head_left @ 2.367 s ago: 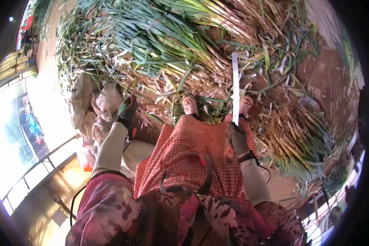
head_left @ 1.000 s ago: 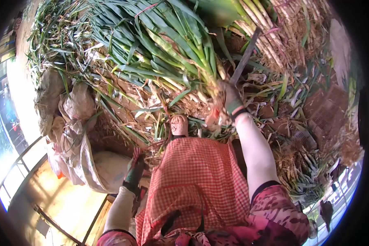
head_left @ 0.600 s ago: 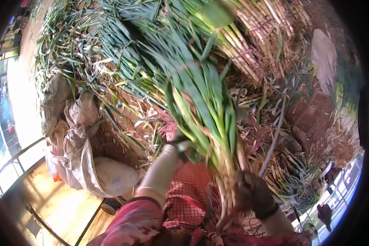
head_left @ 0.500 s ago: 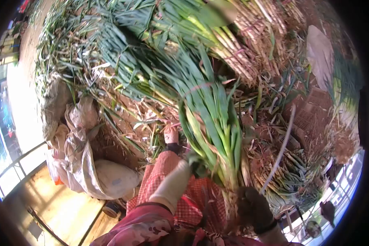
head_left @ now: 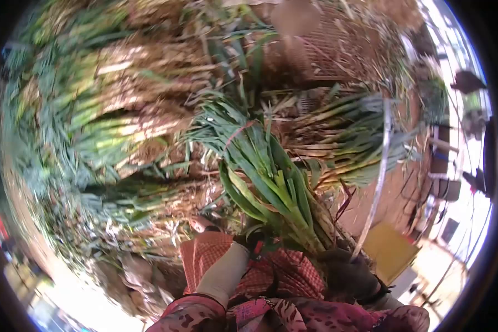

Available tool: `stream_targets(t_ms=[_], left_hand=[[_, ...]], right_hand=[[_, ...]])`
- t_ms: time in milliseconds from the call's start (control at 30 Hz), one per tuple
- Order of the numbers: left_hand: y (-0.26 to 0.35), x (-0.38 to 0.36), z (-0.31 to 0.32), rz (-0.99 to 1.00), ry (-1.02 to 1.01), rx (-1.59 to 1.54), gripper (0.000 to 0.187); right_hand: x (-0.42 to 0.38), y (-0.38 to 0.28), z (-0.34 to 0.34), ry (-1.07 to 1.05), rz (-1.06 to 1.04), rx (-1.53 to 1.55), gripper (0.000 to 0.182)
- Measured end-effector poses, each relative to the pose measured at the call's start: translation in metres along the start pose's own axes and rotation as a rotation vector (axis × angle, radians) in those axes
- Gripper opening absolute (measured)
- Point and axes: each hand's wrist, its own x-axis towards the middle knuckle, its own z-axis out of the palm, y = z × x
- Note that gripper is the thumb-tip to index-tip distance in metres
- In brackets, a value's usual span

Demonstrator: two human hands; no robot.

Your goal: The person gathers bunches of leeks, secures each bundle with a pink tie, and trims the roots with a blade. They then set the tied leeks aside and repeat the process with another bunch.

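Mostly losing left hand [head_left: 257, 242] behind green-onion bunch [head_left: 276, 188], so not managing to tell if spread or pinching. Wrapping right hand [head_left: 346, 274] (pretty dark there) round its root end in front of checked apron [head_left: 206, 252], plus holding long thin blade [head_left: 378, 171]. Getting only smear from piles [head_left: 122, 122] at left. Versus half second ago: still gripping bunch, but facing further right, now catching yellow panel [head_left: 390, 252] near right hand.
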Motion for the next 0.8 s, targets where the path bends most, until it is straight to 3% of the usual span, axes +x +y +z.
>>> stream_targets(t_ms=[200,333,433,500,567,667,700,733,800], left_hand=[[0.117,0.003,0.092,0.205,-0.132,0.429,0.029],[0.229,0.026,0.183,0.418,-0.293,0.715,0.028],[0.311,0.046,0.268,0.572,-0.440,0.899,0.028],[0.360,0.062,0.330,0.668,-0.546,1.013,0.028],[0.399,0.081,0.391,0.780,-0.674,1.147,0.028],[0.445,0.140,0.478,1.037,-0.867,1.505,0.028],[0.452,0.161,0.497,1.076,-0.886,1.601,0.028],[0.455,0.193,0.512,1.027,-0.731,1.835,0.027],[0.447,0.223,0.517,0.624,-0.414,1.630,0.024]], right_hand=[[-0.048,0.003,-0.086,0.035,-0.332,0.127,0.031],[-0.044,0.000,-0.116,0.092,-0.527,0.301,0.030],[0.003,-0.007,-0.132,-0.021,-0.771,0.659,0.028],[0.033,-0.048,-0.140,0.049,-0.787,0.674,0.029],[0.090,-0.071,-0.147,-0.186,-0.913,0.981,0.033],[0.164,-0.137,-0.160,-0.067,-0.970,1.016,0.032],[0.202,-0.161,-0.163,0.236,-1.146,0.793,0.032],[0.238,-0.186,-0.168,0.181,-1.055,0.994,0.034],[0.316,-0.222,-0.188,0.057,-0.857,1.309,0.040]])
